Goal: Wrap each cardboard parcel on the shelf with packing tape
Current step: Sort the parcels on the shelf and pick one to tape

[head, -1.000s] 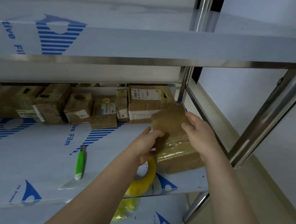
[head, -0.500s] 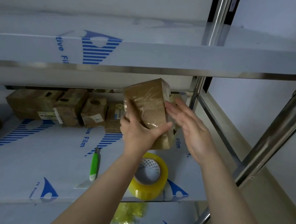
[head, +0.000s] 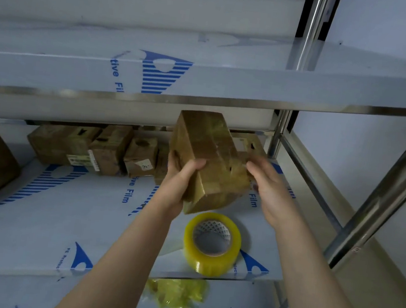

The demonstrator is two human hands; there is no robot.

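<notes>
Noted brown, tape-glossed cardboard parcel (head: 209, 159) held clear of the film-covered steel shelf (head: 60, 212), tilted, far end up toward the shelf above. Gripped by left hand (head: 180, 184) at the lower near corner, thumb curled over the front face, fingers behind. Noted right hand (head: 267, 185) just right of the parcel, fingers straight and loose, gripping nothing; cannot tell whether touching the parcel's side. Spotted yellowish roll of clear packing tape (head: 212, 243) lying flat directly below both hands, near the shelf edge. Spotted row of brown cardboard boxes (head: 109, 152) beyond the left hand at the back, apparently not yet taped. Judged as inspection or set-down of a parcel that looks fully wrapped. To do well: turn slowly with right hand supporting the far side; check every seam and corner for loose tape; press any lifted edge flat with the fingers; set down apart from the back row to avoid mixing. Keep clear of the upper shelf lip while turning.
</notes>
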